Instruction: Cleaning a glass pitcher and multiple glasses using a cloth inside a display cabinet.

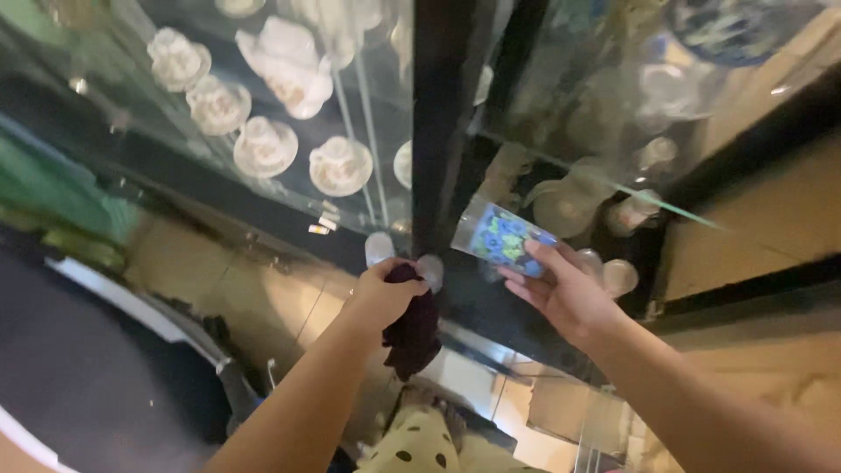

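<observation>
My right hand (565, 293) holds a clear drinking glass (501, 236) with a blue and green flower pattern, tilted with its mouth to the upper left, in front of a glass display cabinet. My left hand (381, 293) is closed on a dark maroon cloth (413, 333) that hangs down from the fist. The left hand is just left of the glass, near the cabinet's black upright frame (442, 131).
White teacups on saucers (263, 144) and a white teapot (289, 61) stand behind the left glass pane. More pale crockery (569, 206) shows behind the right pane. A tiled floor (263, 289) lies below, and a dark rounded edge (131, 307) is at the lower left.
</observation>
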